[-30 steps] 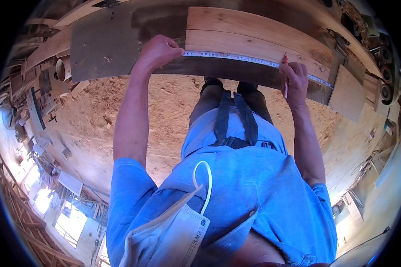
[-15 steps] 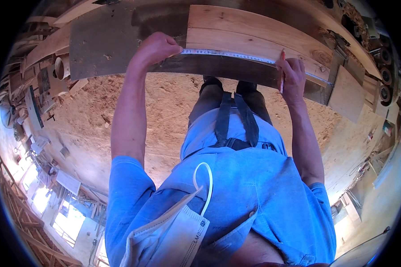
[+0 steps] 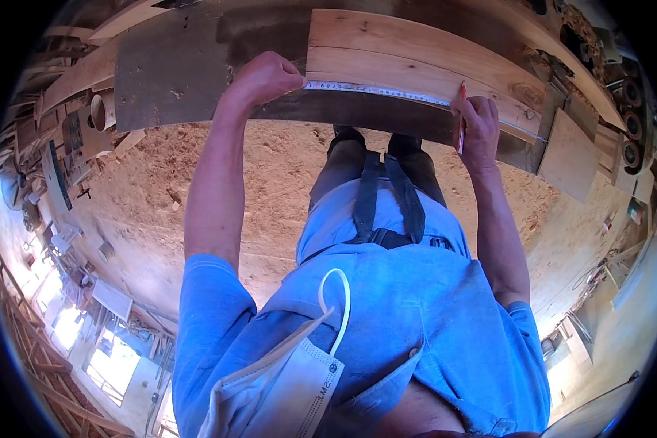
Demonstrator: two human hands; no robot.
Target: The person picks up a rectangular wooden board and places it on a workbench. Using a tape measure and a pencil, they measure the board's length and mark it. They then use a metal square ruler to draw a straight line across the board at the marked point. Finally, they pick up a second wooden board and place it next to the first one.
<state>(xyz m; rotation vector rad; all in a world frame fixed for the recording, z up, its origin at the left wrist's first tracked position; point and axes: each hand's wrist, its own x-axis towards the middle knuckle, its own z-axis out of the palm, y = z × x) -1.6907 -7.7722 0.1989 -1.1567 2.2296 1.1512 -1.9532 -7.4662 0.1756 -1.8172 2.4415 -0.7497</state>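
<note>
Pale wooden board [image 3: 416, 61]: lying on a dark worktop [image 3: 168, 84]. Measuring tape [image 3: 376, 90]: laid along the board's near edge. Your left hand [image 3: 268, 77]: pinching the tape's end at the board's near left corner. Your right hand [image 3: 479, 130]: gripping a red pencil [image 3: 463, 90] by the board's near edge, toward its right end.

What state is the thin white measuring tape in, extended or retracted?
Extended: the tape spans from bare left hand to bare right hand along the pale wooden plank.

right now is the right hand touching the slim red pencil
Touching: in the head view, the right hand grips the slim red pencil, both ends protruding.
</note>
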